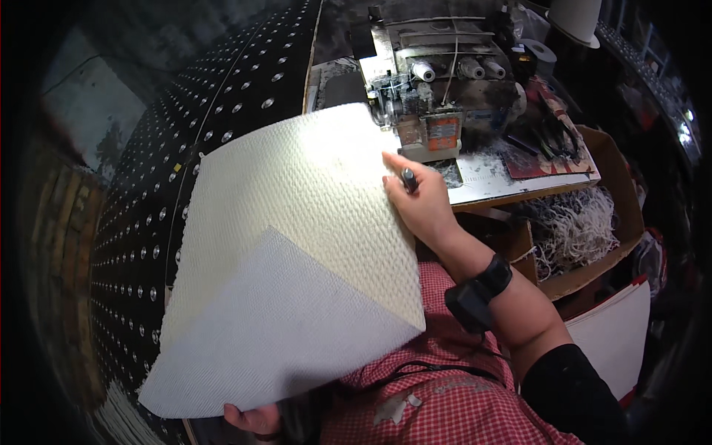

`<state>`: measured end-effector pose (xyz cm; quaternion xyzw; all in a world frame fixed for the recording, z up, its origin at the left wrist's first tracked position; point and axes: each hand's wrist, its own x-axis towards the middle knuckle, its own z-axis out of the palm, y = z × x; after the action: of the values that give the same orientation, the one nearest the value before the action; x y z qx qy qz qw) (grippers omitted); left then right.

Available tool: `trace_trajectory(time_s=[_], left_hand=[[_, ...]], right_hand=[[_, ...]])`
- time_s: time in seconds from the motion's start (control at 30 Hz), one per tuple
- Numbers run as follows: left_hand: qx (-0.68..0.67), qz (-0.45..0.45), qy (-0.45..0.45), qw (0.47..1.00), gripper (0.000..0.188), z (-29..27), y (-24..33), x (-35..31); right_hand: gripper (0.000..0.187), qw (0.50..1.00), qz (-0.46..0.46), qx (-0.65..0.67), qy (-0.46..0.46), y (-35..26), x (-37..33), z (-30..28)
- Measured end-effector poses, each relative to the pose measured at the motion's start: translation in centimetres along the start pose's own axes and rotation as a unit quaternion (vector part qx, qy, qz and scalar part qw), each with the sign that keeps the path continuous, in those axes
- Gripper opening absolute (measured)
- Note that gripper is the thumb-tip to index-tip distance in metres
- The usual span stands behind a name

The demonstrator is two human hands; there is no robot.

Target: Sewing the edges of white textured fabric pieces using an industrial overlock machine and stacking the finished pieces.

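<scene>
A cream, braided-texture mat (319,185) spreads before me, its far edge under the presser area of an overlock sewing machine (445,81). Its near corner is folded over, showing a smoother pale grey underside (274,311). At the lower edge my left hand (254,420) is closed on the folded part, most of its fingers hidden beneath. My right hand (421,194) lies at the mat's right edge near the machine, fingertips on the mat. A short dark cylindrical tool (409,180) pokes out of its curled fingers; the rest is hidden.
A black table with rows of metal studs (237,107) runs along the left. Right of the machine, pliers-like tools (560,137) lie on the worktable (489,193). Below stands a cardboard box (630,215) of thread scraps (575,230). White cloth pieces (615,334) hang at the lower right.
</scene>
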<state>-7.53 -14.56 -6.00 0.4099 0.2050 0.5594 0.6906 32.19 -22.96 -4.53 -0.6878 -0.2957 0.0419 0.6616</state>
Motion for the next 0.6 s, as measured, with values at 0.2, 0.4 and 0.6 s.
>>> trace_trajectory(time_s=[0.2, 0.4, 0.6], left_hand=[[-0.034, -0.031, -0.083, 0.995, 0.072, 1.8, -2.3, 2.7], [-0.083, -0.094, -0.051, 0.991, 0.080, 3.9, -3.4, 5.9], [-0.160, -0.118, -0.159, 0.967, 0.090, 2.0, -3.5, 5.9]], right_hand=[[0.054, 0.988, -0.008, 0.004, -0.155, -2.2, -6.0, -2.2], [0.075, 0.944, 0.021, 0.040, -0.326, -2.9, -7.8, -3.6], [0.077, 0.926, 0.083, 0.124, -0.346, -3.1, -10.6, -4.1]])
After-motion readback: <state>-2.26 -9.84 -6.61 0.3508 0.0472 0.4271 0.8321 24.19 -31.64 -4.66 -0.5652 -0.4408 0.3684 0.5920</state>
